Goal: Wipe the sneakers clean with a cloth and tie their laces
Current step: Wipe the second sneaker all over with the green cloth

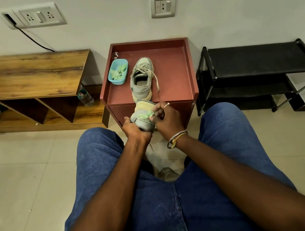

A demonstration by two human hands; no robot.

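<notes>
Over denim knees (99, 147), gripping a grey sneaker (142, 123) from below in the curled left hand (134, 131), pinching a green cloth (145, 115) onto its upper with the right hand (166, 119). Beyond, on the red cabinet (173, 73): second sneaker (142, 79), laces untied, beside a blue tub (118, 72).

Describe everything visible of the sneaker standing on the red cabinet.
The sneaker is grey-green, fabric by its look, with a pale yellow sole and cream laces. It stands upright on its sole on the red cabinet top, heel toward the person, toe toward the wall. The laces are untied; one end trails off to the right. A blue tub sits close on the left.
</notes>
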